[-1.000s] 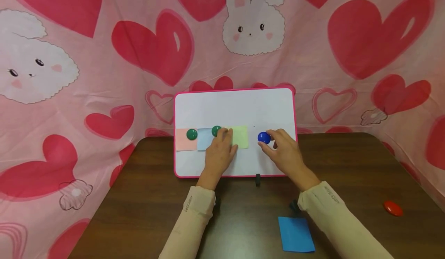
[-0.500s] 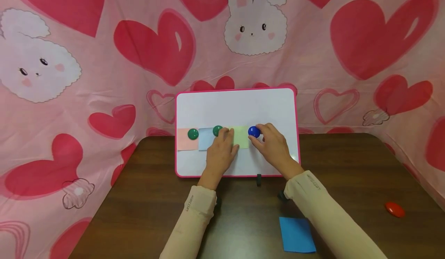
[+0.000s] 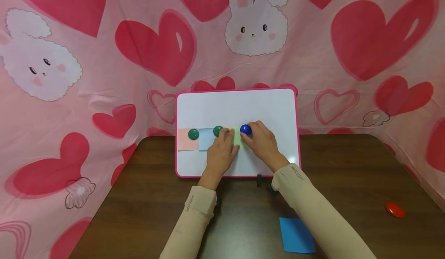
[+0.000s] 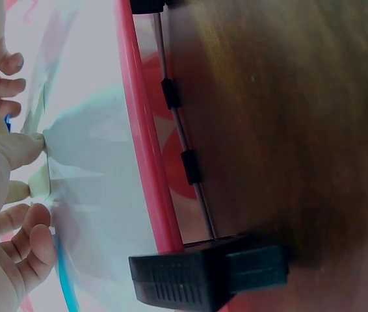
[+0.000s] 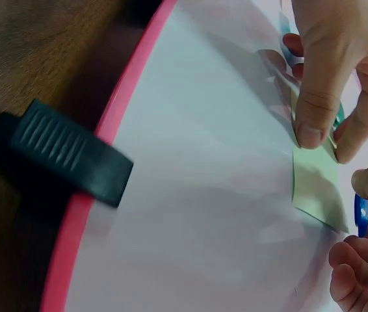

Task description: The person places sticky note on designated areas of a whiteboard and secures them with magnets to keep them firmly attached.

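Observation:
My right hand (image 3: 262,143) pinches a round blue magnet (image 3: 245,129) between thumb and fingers, at the upper right corner of a pale green sticky note (image 3: 238,141). In the right wrist view the magnet (image 5: 362,214) is edge-on, close to the note's end. My left hand (image 3: 220,151) presses that note to the whiteboard (image 3: 271,104) with outstretched thumb and fingertips, covering its left part. Left of it, a green magnet (image 3: 218,130) sits on a light blue note (image 3: 205,143). Another green magnet (image 3: 193,134) is on a pink note (image 3: 185,144).
On the brown table (image 3: 139,212) lie a bright blue sticky note (image 3: 297,236), in front, and a red magnet (image 3: 395,210), far right. Black feet (image 4: 177,279) clasp the board's pink lower edge. A pink cloth (image 3: 208,58) with hearts and rabbits hangs behind.
My right hand has carried the blue magnet leftward and slightly up, from bare whiteboard to the green note's upper right corner. The left hand has stayed in place on the note.

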The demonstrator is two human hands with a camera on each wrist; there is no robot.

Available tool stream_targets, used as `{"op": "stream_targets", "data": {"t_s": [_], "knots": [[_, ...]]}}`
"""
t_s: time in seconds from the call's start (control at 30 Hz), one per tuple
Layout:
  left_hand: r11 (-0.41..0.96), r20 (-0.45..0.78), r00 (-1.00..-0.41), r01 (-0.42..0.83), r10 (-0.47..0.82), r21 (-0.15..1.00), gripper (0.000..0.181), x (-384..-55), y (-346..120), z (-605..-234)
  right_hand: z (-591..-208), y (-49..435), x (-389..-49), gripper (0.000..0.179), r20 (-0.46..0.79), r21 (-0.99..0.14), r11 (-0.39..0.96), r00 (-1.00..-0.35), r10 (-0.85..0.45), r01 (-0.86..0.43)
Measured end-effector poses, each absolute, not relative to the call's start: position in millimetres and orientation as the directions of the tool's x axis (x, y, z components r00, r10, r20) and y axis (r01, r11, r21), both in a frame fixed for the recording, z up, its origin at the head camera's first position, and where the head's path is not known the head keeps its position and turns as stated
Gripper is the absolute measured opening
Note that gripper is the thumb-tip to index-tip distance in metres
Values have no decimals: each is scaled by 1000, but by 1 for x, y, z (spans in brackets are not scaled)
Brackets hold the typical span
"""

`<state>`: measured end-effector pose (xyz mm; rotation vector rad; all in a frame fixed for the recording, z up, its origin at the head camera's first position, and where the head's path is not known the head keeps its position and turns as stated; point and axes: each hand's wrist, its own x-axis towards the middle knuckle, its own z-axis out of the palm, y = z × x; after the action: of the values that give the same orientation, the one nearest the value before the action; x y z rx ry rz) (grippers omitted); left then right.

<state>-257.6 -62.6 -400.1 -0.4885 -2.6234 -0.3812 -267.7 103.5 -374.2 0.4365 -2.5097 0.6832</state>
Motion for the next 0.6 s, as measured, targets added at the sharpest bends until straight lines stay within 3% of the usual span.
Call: {"op": "stream_targets", "data": {"t_s": [0.27,0.6], "knots": [[893,507,-815,416,282,172,55,-257,-62,-402,-380,98,-274,42,601,-328,844,-783,-161,-425],[900,512,-813,405,276,159,56,-257,-64,-402,-384,94,-275,42,598,-314,869,-790,-131,-382]]}}
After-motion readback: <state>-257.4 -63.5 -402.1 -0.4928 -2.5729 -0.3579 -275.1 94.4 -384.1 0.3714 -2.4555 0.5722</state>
